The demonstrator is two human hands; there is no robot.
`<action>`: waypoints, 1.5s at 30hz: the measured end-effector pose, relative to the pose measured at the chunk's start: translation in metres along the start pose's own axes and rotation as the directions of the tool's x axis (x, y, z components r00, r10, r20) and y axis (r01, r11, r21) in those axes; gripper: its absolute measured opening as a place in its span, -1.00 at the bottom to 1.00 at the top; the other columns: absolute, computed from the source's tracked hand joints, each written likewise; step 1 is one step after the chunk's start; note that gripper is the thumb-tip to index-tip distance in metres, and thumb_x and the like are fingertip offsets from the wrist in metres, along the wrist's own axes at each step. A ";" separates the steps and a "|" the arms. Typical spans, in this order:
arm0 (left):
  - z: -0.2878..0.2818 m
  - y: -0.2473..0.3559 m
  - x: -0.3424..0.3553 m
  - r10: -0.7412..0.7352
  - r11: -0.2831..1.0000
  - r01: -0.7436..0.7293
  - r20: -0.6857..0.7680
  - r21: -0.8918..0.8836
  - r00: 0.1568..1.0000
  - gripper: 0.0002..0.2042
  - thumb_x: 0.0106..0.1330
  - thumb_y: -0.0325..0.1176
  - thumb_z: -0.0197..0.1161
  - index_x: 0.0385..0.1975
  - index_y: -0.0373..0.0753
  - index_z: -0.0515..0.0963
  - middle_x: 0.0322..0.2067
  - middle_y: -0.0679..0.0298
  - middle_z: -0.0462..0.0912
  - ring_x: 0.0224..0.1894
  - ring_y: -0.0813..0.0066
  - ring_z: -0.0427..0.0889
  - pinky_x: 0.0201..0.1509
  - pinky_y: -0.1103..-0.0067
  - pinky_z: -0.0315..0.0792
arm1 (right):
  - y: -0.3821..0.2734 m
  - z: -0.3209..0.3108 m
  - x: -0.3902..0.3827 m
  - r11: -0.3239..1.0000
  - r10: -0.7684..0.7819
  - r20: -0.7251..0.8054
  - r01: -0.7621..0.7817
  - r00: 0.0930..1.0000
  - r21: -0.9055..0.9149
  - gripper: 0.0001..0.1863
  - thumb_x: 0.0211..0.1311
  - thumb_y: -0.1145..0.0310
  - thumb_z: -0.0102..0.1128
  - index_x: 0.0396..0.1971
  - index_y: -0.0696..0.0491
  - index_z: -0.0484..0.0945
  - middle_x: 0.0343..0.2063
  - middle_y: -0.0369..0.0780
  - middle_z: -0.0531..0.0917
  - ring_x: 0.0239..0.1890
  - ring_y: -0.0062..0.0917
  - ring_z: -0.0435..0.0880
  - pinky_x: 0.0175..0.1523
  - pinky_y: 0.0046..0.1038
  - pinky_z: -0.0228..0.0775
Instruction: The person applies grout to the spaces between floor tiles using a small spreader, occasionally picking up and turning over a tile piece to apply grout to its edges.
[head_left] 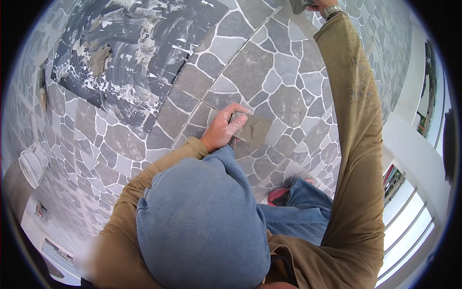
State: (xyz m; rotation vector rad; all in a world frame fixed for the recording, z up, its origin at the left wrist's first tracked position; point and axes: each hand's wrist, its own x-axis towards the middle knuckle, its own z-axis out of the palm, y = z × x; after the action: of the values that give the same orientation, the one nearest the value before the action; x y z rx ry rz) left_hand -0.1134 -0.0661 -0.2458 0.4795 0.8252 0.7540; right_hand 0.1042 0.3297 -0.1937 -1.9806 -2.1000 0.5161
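Note:
My left hand (225, 126) is closed on a flat, squarish scraper blade (255, 130), thumb on top. Grey paste is smeared over the blade, which is held just in front of my raised knee above the tiles. My right arm reaches far forward to the upper edge. There my right hand (318, 6), below a metal-banded wristwatch (332, 10), grips a grey flat-edged scraper (299, 5). That scraper is partly cut off by the picture's edge, and I cannot tell whether it touches the floor. Under both hands runs a stone-patterned tile floor (248, 67) with white joints.
A dark board (171, 29) smeared with white and grey paste lies at the far left. A brush-like stick (42, 89) lies beyond it, and a white bucket (33, 166) stands at left. My red shoe (278, 196) is near me. A railing (404, 236) runs along the right.

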 end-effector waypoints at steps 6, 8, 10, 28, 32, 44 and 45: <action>0.002 -0.008 0.012 0.089 0.991 -0.093 0.040 0.097 0.995 -0.81 0.51 -0.29 0.14 -0.03 -0.23 0.52 -0.18 0.33 0.58 -0.12 0.62 0.53 0.02 0.61 0.44 | 0.052 0.042 -0.019 0.964 -0.211 -0.117 0.186 0.971 -0.191 -0.68 0.10 0.45 0.15 -0.10 0.06 0.64 -0.18 0.00 0.70 -0.08 -0.08 0.66 0.12 -0.12 0.47; 0.001 -0.005 0.005 0.082 0.993 -0.084 0.025 0.079 0.996 -0.81 0.51 -0.29 0.15 -0.03 -0.24 0.52 -0.18 0.33 0.58 -0.11 0.63 0.53 0.03 0.62 0.44 | 0.035 0.065 -0.044 0.891 -0.381 -0.083 0.342 0.921 -0.297 -0.63 0.12 0.48 0.11 -0.04 0.07 0.63 -0.14 -0.02 0.70 -0.02 -0.09 0.66 0.11 -0.12 0.48; -0.001 0.004 -0.002 -0.007 0.999 0.007 -0.006 0.031 1.000 -0.81 0.51 -0.29 0.15 -0.04 -0.25 0.52 -0.17 0.32 0.58 -0.09 0.61 0.52 0.06 0.59 0.42 | 0.013 0.059 -0.081 0.842 -0.481 -0.057 0.443 0.875 -0.308 -0.60 0.09 0.44 0.10 -0.03 0.16 0.61 -0.16 -0.06 0.73 -0.07 -0.16 0.67 0.05 -0.19 0.52; 0.004 0.001 0.004 0.066 0.989 -0.066 -0.002 0.134 0.998 -0.79 0.50 -0.27 0.15 -0.03 -0.25 0.52 -0.18 0.30 0.59 -0.12 0.60 0.54 0.02 0.59 0.45 | -0.011 0.012 -0.030 0.947 -0.306 0.100 0.314 0.947 -0.072 -0.58 0.07 0.58 0.06 -0.04 0.05 0.66 -0.08 -0.05 0.71 -0.01 -0.16 0.66 0.13 -0.15 0.44; 0.003 0.000 0.004 0.036 0.994 -0.037 0.011 0.099 0.999 -0.80 0.51 -0.28 0.14 -0.03 -0.24 0.52 -0.20 0.31 0.59 -0.14 0.62 0.54 0.00 0.60 0.46 | -0.009 0.001 -0.004 0.881 -0.469 0.245 0.432 0.848 0.192 -0.54 0.02 0.60 0.09 -0.03 0.01 0.69 -0.02 -0.08 0.71 0.09 -0.20 0.61 0.22 -0.18 0.36; 0.005 -0.003 0.006 0.084 0.984 -0.081 -0.015 0.162 0.996 -0.80 0.51 -0.29 0.14 -0.01 -0.23 0.52 -0.23 0.33 0.57 -0.16 0.64 0.51 -0.04 0.61 0.44 | 0.130 -0.032 -0.086 0.632 -0.633 0.270 0.685 0.726 -0.363 -0.50 0.00 0.54 0.13 0.01 -0.09 0.69 -0.20 -0.10 0.71 -0.14 -0.22 0.71 0.04 -0.26 0.56; 0.007 -0.001 0.006 0.033 0.992 -0.031 -0.014 0.123 0.999 -0.80 0.51 -0.29 0.14 -0.01 -0.23 0.52 -0.23 0.34 0.57 -0.17 0.64 0.50 -0.04 0.61 0.44 | 0.141 -0.040 -0.083 0.755 -0.467 0.366 0.579 0.805 -0.308 -0.25 -0.06 0.72 0.08 0.14 -0.32 0.60 -0.04 -0.12 0.62 0.02 -0.18 0.61 0.11 -0.23 0.52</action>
State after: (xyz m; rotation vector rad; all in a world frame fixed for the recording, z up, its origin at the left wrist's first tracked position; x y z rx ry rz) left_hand -0.1048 -0.0624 -0.2453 0.5984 0.8841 0.7398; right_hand 0.2559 0.2570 -0.2046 -1.3994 -2.9985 0.2525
